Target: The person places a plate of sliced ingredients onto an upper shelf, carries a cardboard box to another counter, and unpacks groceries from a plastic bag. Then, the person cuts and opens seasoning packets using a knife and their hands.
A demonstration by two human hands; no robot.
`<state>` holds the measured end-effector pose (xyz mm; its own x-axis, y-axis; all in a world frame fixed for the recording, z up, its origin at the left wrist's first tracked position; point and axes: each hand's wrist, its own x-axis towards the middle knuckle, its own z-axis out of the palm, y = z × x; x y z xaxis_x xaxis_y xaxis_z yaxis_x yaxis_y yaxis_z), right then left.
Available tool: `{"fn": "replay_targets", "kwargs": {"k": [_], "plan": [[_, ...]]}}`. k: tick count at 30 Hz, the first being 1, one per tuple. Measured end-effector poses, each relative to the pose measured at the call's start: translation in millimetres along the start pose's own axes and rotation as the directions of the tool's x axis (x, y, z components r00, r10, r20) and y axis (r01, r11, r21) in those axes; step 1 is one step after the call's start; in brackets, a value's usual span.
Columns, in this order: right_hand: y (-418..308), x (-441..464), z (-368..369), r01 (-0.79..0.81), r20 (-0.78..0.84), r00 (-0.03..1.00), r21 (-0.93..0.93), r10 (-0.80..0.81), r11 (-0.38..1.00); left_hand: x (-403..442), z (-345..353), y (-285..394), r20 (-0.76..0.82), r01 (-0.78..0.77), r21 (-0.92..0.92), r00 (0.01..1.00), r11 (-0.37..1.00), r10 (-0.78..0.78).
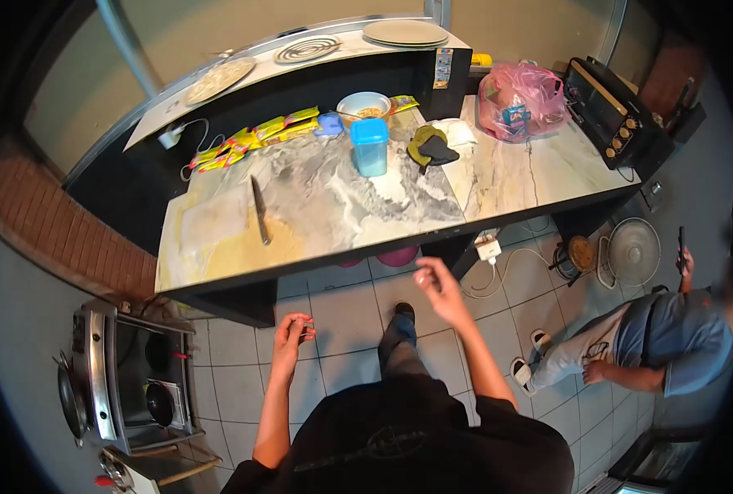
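Observation:
My left hand (292,333) hangs in the air over the floor, in front of the counter, its fingers loosely bent and apart with nothing in them. Closer to the counter's front edge, my right hand (438,284) is also raised, fingers half curled and holding nothing visible. A knife (259,210) with a dark handle lies on the marbled counter (317,226), beside a pale rectangular board or sheet (214,221). Farther right stands a blue lidded plastic container (371,150). Behind it, a white bowl (363,105) contains yellowish food. Neither hand touches the counter.
Yellow packets (255,136) line the counter's back. A dark green and black cloth (432,148), pink plastic bag (521,100) and toaster oven (613,115) sit rightward. A stove (136,379) stands left. Another person (646,342) holding a phone is at right, near a fan (632,251).

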<state>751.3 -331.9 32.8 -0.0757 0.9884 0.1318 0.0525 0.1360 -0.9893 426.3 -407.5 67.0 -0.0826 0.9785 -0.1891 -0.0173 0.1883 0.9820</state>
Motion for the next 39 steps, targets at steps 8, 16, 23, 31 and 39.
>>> {"fn": "replay_targets", "kwargs": {"k": [8,16,23,31,39], "plan": [[95,321,-327,-0.036,-0.433,0.887,-0.412,-0.16,0.911,150,56,23,-0.135,0.136,0.036,0.982,0.99,-0.13],[50,474,-563,-0.12,-0.886,0.406,-0.293,-0.222,0.949,227,49,3,-0.161,0.277,0.007,0.949,0.961,-0.272],[2,496,-574,-0.492,-0.711,0.669,-0.209,0.214,0.845,238,45,7,-0.247,0.314,-0.011,0.919,0.949,-0.307],[-42,457,-497,-0.291,-0.679,0.733,-0.367,-0.04,0.884,263,67,24,-0.178,0.271,0.001,0.947,0.962,-0.267],[-142,417,-394,-0.228,-0.528,0.847,-0.457,-0.056,0.86,285,74,35,-0.058,0.226,0.014,0.973,0.974,-0.225]]}}
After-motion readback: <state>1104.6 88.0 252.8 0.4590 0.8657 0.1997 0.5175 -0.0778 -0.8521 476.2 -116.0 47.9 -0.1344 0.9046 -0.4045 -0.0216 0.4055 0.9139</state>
